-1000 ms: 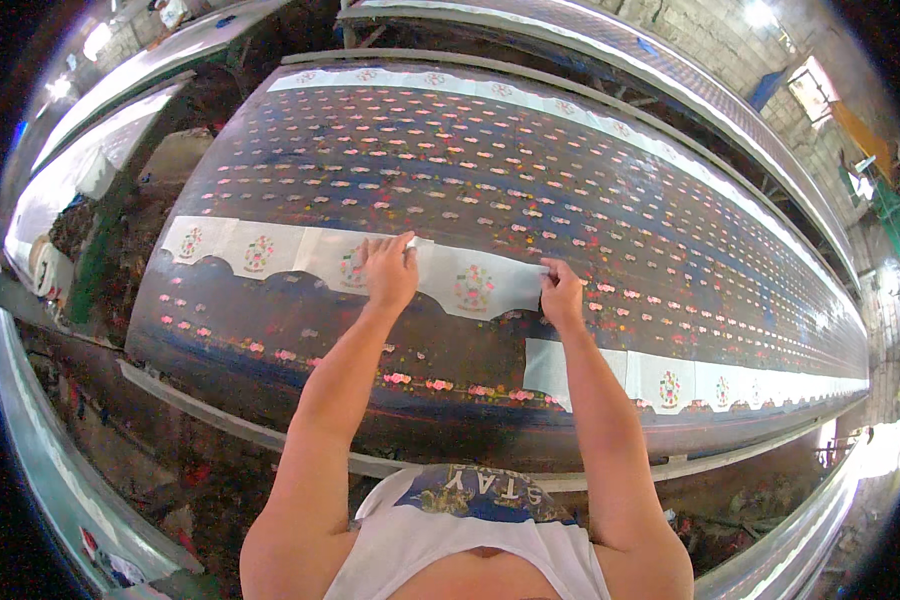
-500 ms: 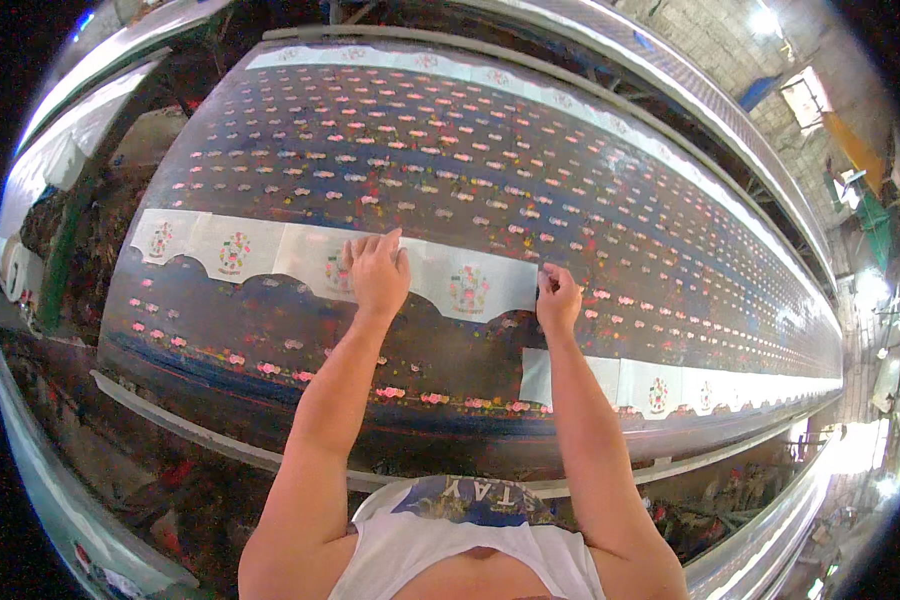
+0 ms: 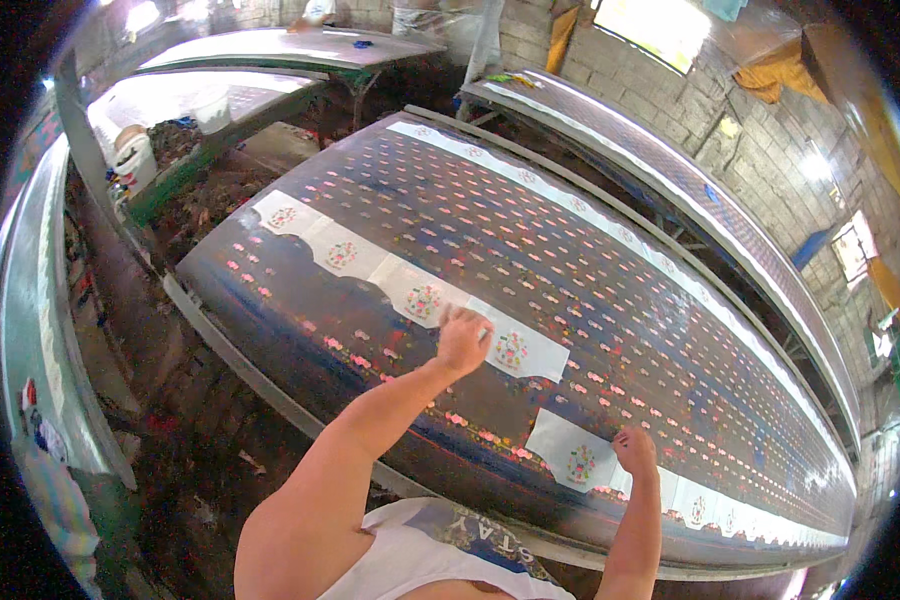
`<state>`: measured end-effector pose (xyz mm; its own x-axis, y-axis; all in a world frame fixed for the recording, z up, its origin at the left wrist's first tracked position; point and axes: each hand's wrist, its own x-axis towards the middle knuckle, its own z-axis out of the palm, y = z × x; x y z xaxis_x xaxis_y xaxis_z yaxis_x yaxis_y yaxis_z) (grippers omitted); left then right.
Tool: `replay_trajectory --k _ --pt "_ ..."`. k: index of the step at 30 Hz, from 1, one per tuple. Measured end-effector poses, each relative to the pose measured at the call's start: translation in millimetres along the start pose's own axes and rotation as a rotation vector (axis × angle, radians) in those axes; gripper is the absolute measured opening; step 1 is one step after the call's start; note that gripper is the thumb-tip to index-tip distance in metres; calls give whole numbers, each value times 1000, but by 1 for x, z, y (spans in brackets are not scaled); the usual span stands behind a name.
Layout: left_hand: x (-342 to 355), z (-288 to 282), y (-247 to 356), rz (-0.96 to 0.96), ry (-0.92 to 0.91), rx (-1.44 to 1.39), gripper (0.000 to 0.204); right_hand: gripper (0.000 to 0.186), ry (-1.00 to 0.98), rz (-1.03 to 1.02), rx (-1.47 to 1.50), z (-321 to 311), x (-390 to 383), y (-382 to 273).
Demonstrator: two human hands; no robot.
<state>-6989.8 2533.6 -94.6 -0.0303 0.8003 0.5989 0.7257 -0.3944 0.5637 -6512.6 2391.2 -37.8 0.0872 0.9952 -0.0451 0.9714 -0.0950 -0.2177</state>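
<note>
On the long dark table [image 3: 360, 185], two rows of thin white panels lie flat: one panel [image 3: 542, 362] at my left hand [image 3: 465, 338], and the near panel [image 3: 555, 430] at my right hand [image 3: 637, 452]. Left fingers: bent over the row; grip on the sheet cannot be determined. Right fingers: curled together at the near panel's right edge; a pinch cannot be confirmed. Expected handling: light, limp, easily creased. Recommended hold: plain corners or straight edges, clear of the printed motif. Containers, far left: one white bucket [image 3: 138, 165] with something brown at its mouth; one whitish tub [image 3: 211, 110], contents not discernible.
</note>
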Motion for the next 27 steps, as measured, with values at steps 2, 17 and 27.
replay_trajectory --k 2,17,27 --pt "-19 1 27 16 -109 -28 15 18 -55 -161 -102 -7 -13 -2" --pt "-85 44 211 280 -743 -63 28 27 -344 -389 738 -46 -83 19" --pt "-73 19 198 -500 -454 -581 25 22 -173 -364 571 -55 -53 58"
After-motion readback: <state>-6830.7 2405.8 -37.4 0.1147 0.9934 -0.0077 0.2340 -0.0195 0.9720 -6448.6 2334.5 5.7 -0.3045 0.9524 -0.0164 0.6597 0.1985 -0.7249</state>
